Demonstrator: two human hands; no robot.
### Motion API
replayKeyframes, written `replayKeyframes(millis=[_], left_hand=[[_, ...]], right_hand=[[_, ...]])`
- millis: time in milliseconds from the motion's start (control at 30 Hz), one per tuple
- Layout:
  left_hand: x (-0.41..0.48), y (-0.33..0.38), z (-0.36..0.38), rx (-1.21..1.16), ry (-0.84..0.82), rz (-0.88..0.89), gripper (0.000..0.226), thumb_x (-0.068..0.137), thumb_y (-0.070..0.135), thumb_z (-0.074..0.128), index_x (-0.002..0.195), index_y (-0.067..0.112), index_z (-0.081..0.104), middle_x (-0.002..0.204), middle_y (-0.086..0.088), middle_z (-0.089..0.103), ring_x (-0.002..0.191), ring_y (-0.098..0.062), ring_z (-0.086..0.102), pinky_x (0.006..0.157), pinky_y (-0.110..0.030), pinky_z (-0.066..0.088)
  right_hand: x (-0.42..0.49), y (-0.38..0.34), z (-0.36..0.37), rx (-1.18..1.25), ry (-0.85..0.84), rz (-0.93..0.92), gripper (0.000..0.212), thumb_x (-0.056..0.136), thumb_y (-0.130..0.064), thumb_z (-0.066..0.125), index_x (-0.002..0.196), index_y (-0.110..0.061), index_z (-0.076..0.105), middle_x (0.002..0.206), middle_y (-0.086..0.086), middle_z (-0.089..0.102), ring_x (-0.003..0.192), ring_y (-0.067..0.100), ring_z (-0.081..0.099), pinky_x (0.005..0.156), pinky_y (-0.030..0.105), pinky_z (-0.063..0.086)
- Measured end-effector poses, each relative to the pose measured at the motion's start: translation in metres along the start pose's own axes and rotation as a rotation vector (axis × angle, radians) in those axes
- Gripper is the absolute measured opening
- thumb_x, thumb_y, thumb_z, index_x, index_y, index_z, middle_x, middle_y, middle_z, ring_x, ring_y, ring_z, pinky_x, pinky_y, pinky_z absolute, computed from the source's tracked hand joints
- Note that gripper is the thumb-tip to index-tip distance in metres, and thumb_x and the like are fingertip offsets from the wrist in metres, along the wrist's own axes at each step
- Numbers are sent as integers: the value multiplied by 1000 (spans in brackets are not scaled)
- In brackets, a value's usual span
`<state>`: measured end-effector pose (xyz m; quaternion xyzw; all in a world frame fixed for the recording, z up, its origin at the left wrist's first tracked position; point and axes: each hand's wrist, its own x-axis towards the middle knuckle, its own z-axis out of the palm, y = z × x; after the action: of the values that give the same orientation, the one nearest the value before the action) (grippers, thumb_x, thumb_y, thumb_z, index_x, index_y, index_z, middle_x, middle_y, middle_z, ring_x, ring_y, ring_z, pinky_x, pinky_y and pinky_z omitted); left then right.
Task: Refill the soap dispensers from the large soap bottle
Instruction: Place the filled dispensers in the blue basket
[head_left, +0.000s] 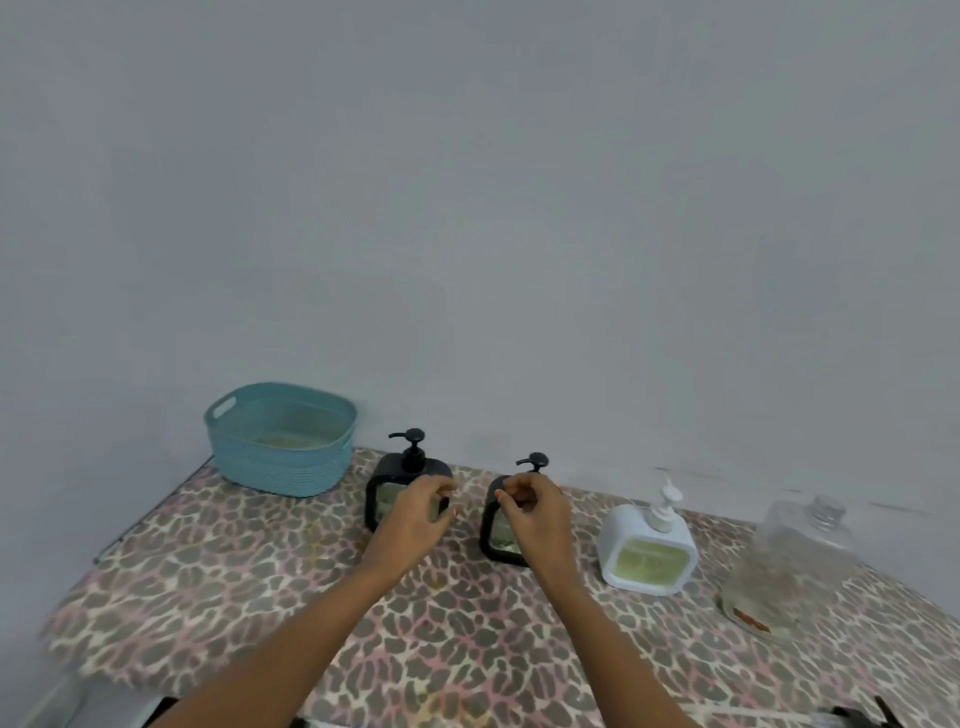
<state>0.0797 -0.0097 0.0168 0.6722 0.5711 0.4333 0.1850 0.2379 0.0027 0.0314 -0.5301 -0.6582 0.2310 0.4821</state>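
Black dispensers (408, 470) upright, pump spouts (399, 435) leftward; left hand (415, 514), right hand (532, 512) curled before them, grip uncertain.

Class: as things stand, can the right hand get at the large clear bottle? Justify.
Probably yes. The right hand is at a black dispenser; only the white dispenser stands between it and the clear bottle, with bare cloth in front to pass along.

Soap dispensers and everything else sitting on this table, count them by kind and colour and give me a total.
Black soap dispensers: 2
White soap dispenser: 1
Large clear bottle: 1
Teal basket: 1
Total: 5
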Motion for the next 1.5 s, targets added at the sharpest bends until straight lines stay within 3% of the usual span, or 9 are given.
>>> replayKeyframes(millis=[100, 233, 300, 433, 633, 867, 967, 1300, 1500], left_hand=[[1, -19, -23, 37, 96, -21, 25, 84, 9, 61, 109, 8, 58, 106, -4, 57, 98, -11, 53, 87, -19, 41], [10, -41, -41, 74, 178, -67, 27, 79, 9, 67, 103, 5, 54, 101, 0, 48, 95, -11, 47, 90, -22, 40], [18, -51, -46, 88, 155, -118, 40, 78, 14, 69, 111, 5, 50, 107, -3, 46, 101, -13, 46, 90, -18, 33], [37, -75, -48, 83, -1, -205, 64, 74, 17, 74, 127, 7, 40, 129, -10, 45, 122, -21, 42, 102, -26, 30], [55, -83, -52, -53, -177, -255, 66, 73, 8, 74, 130, 8, 41, 132, -8, 49, 124, -22, 46, 96, -20, 34], [54, -79, -65, -46, -149, -222, 67, 65, 7, 79, 126, 8, 50, 124, -7, 59, 115, -17, 54, 92, -16, 37], [53, -69, -81, -81, -125, -198, 60, 65, 8, 79, 121, 9, 55, 119, -6, 62, 105, -8, 53, 95, -19, 42], [71, -47, -173, -26, 105, -142, 54, 66, 18, 80, 116, 13, 60, 111, -4, 66, 100, -11, 57, 82, -21, 41], [86, -69, -214, 98, 269, -185, 50, 66, 18, 80, 111, 10, 61, 111, -10, 63, 100, -20, 58, 80, -22, 39]], right_hand=[[6, -8, 24, 7, -99, 21, 14, 85, -13, 64, 97, -7, 60, 87, 1, 58, 81, 12, 55, 78, 22, 50], [18, -11, 48, -51, -218, 24, 32, 83, -13, 66, 113, -4, 58, 109, 8, 59, 97, 15, 54, 84, 17, 42], [25, -11, 61, -97, -288, 33, 44, 81, -14, 69, 121, -6, 53, 121, 8, 55, 111, 19, 52, 91, 21, 39], [42, -3, 81, -174, -409, 42, 65, 79, -17, 71, 135, -10, 38, 134, 6, 43, 125, 19, 41, 98, 19, 31], [53, 8, 95, -99, -477, 98, 68, 76, -10, 74, 133, -10, 38, 126, 5, 50, 114, 14, 49, 88, 13, 35], [59, -5, 90, -156, -500, 35, 62, 70, -8, 78, 125, -8, 49, 116, 4, 56, 97, 8, 47, 82, 12, 34], [65, -19, 88, -158, -500, -7, 61, 67, -8, 79, 122, -8, 52, 117, 9, 57, 98, 13, 50, 86, 19, 39], [119, -105, 114, -195, -566, -206, 67, 64, -9, 82, 124, -8, 52, 122, 11, 57, 109, 25, 54, 92, 28, 42], [159, -141, 171, -183, -668, -339, 69, 65, -3, 80, 126, -2, 49, 126, 15, 55, 119, 29, 50, 104, 36, 39]])
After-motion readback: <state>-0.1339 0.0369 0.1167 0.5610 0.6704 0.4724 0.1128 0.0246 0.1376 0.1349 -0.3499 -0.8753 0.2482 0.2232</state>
